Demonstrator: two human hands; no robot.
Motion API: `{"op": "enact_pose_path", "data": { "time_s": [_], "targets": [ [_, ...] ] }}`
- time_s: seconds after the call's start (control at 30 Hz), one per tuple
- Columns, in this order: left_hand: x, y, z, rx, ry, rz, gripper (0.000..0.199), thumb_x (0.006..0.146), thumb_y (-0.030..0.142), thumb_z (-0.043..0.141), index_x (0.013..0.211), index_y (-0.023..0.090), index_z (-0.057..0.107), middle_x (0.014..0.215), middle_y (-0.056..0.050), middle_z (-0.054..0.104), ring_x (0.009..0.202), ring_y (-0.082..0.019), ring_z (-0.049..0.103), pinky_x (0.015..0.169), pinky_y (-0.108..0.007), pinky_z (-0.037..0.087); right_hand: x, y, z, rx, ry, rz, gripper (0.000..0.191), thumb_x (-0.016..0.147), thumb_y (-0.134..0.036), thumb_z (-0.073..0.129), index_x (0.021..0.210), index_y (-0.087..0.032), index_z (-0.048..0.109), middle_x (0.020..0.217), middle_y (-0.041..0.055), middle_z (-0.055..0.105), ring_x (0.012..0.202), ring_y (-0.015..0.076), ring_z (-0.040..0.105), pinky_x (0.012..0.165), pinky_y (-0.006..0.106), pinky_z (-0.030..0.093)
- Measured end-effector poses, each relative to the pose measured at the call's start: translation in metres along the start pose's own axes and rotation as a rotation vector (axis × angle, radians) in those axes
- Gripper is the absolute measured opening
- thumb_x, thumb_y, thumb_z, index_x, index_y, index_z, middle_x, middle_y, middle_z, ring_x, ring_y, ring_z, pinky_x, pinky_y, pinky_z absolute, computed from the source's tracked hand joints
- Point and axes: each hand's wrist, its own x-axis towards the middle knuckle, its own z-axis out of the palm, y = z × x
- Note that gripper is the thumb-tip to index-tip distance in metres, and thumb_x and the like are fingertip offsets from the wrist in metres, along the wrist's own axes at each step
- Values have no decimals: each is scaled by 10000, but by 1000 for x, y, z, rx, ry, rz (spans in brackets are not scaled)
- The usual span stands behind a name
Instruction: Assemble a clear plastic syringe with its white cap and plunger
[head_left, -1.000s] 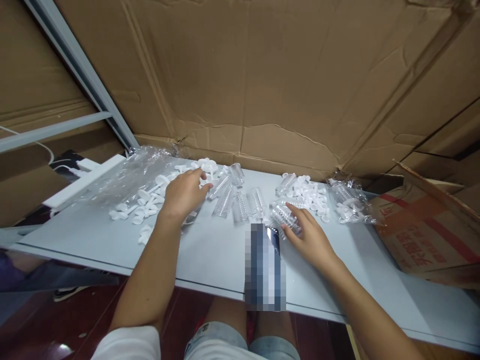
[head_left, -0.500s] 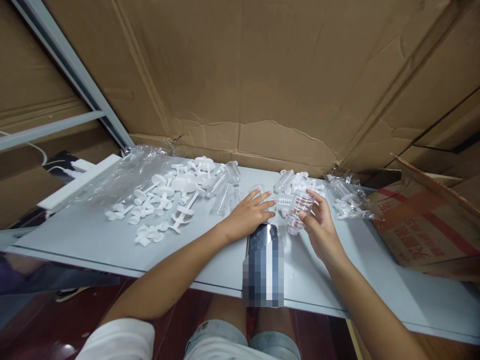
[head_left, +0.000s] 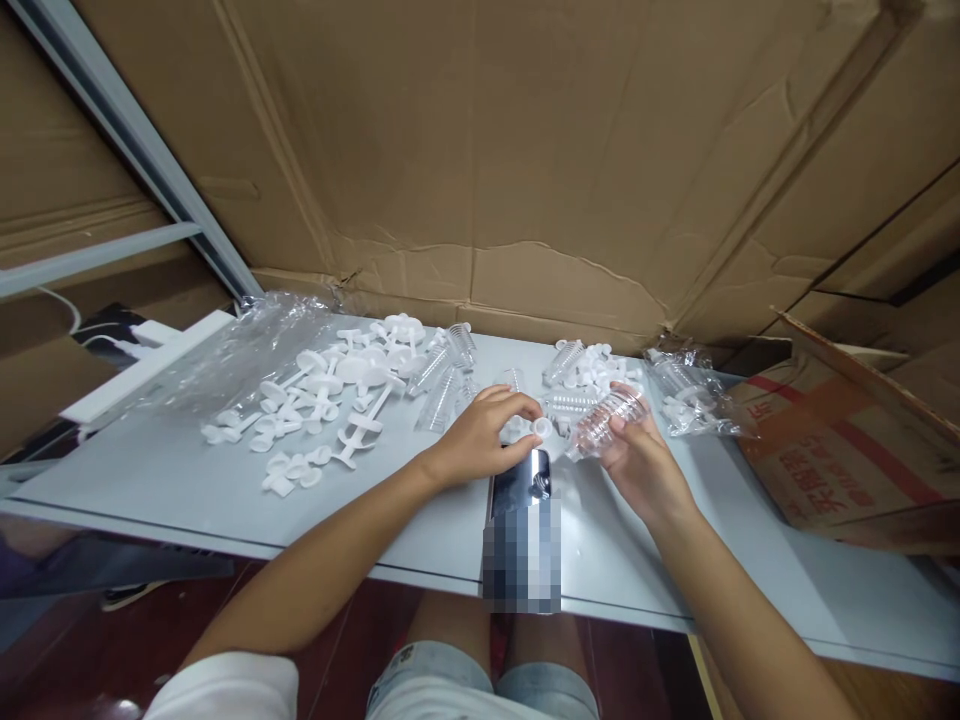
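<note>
Right hand [head_left: 646,462] has a clear ribbed plastic tube [head_left: 604,423] pinched in its grip, fingers curled around the far end, tube lying tilted with its open end pointing toward the other hand. Left hand [head_left: 480,440] sits just beside it with the grip pressed together on a small white cap [head_left: 538,429], thumb and forefinger closed on it, cap right at the mouth of the tube. Can't tell if the two parts are actually touching, it's too small and see-through at that spot.

All of this is just above the pale grey bench [head_left: 187,480], around the middle. Right under the hands a dark phone [head_left: 519,482] lies flat on the bench, its lower part blurred out.

Over on the left there's a scatter of white plungers [head_left: 322,385] next to a crumpled clear plastic bag [head_left: 247,350]. A few more clear tubes [head_left: 442,375] lie between that pile and the left hand. Behind the right hand is a little heap of white caps [head_left: 600,365], and a second plastic bag [head_left: 690,395] with parts in it is off to the right. Big cardboard sheets [head_left: 487,150] stand behind the bench, and a cardboard box [head_left: 840,450] with red print sits at the right end.
</note>
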Motion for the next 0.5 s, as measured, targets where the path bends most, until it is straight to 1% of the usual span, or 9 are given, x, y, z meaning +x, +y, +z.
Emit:
{"op": "enact_pose_path", "data": {
  "time_s": [0.03,0.07,0.17,0.23,0.3,0.4,0.5],
  "targets": [
    [-2,4,-2,-93,11,-47,153,819,257,563,966,216,555,972,-34,644,992,-195,587,987,-402,382,0,0,-1,-16,-6,-5,425,710,-400,672,1075,-296,480,864,11,578,762,183,599,667,346,524],
    [-3,7,-3,-181,15,-88,147,817,255,567,956,213,547,954,-34,628,950,-184,584,933,-368,416,1,1,-1,-35,-4,-12,406,713,-413,670,1055,-287,493,856,16,588,755,185,601,658,338,517],
    [-6,11,-3,-399,25,-169,145,818,271,588,933,201,534,914,-27,588,877,-154,557,850,-301,436,1,2,-3,-45,4,-18,421,693,-404,696,1041,-292,487,844,11,614,715,180,606,601,313,500],
    [-7,11,0,-496,42,-210,163,820,293,604,932,197,536,893,-20,567,842,-137,540,820,-281,435,0,2,-3,-9,-7,-16,468,663,-361,731,1043,-307,464,844,-3,621,704,172,611,604,310,507],
    [-8,10,2,-570,66,-252,180,827,307,606,953,196,541,891,-17,559,845,-132,536,803,-270,433,-2,1,-2,9,-41,-25,491,647,-324,750,1026,-316,438,851,-15,622,723,170,621,663,336,530],
    [-8,11,3,-691,95,-301,198,837,316,601,982,195,543,916,-24,570,875,-135,549,799,-266,439,-6,0,0,-25,-107,-52,450,669,-318,744,979,-309,418,920,-9,619,820,179,634,780,394,539],
    [-7,13,1,-778,118,-338,205,830,325,613,965,181,559,887,-21,584,825,-124,564,785,-266,456,-7,3,0,-131,-126,-146,387,713,-360,711,969,-296,428,1029,20,589,905,195,623,808,413,538]
  ]
}}
